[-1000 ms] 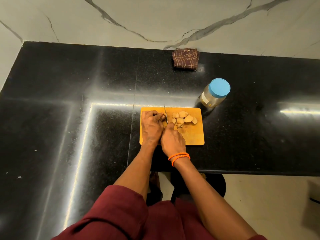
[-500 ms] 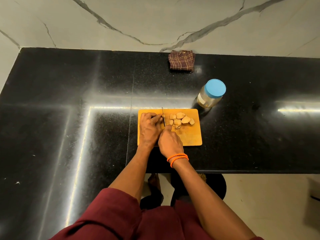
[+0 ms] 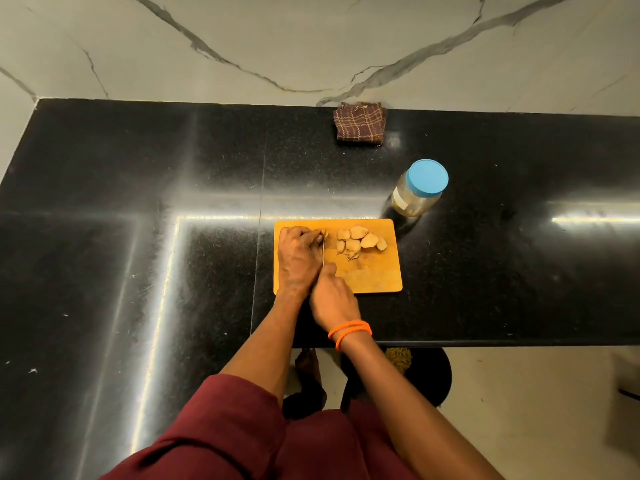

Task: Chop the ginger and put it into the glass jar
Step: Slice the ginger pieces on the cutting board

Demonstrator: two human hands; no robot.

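Knife [image 3: 323, 251] has drawn left, away from cut ginger slices [image 3: 360, 241].

Right hand [image 3: 332, 299] grips knife [image 3: 323, 252] — ginger slices [image 3: 360, 242] beside.

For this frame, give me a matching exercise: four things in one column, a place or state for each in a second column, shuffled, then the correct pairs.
Things:
1. glass jar
2. checked cloth
3. cut ginger pieces
4. knife

Places or states:
A. heaped on the orange cutting board
B. folded at the back edge of the black counter
C. blade beside the left hand, gripped by the right hand
D. closed with a blue lid, beyond the board's far right corner

Pairs: 1-D, 2-B, 3-A, 4-C
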